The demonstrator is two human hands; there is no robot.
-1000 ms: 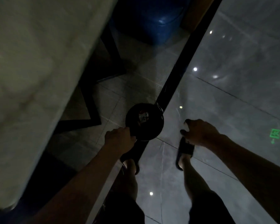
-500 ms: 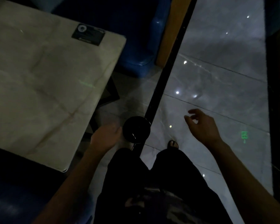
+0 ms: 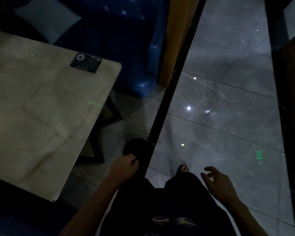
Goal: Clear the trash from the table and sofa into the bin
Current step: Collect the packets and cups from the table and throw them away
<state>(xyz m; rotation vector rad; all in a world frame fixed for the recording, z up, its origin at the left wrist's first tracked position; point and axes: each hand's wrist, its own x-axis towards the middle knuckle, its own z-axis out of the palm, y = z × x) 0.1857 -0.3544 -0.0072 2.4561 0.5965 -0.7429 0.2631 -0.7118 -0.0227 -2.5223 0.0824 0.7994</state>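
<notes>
Dimly lit throughout, seen from above. Left hand curled, grip clenched at the near rim of a round black bin standing on the floor (whether the fingers actually pinch the rim or a liner cannot be told in this light). A small glint at the knuckles, too dark to identify. Right hand well apart to the right of that, palm down, grip released, fingers loosely spread over the glossy grey floor, touching nothing. Between the two hands, dark trousers and one sandalled foot. Just beyond the left grip and touching the bin's right side, a long black strip running diagonally away across the tiles. Left of the left grip, near but apart, the pale marble worktop with a dark card or label close to its far corner; otherwise its visible surface bare. Under its corner, a dark angular frame. Further off, beyond the worktop and ahead of the left grip, a blue sofa carrying a pale cushion. Beside the sofa, an orange-brown upright panel. Far right of the right grip, a green sign's reflection on the floor, plus scattered white light spots.
</notes>
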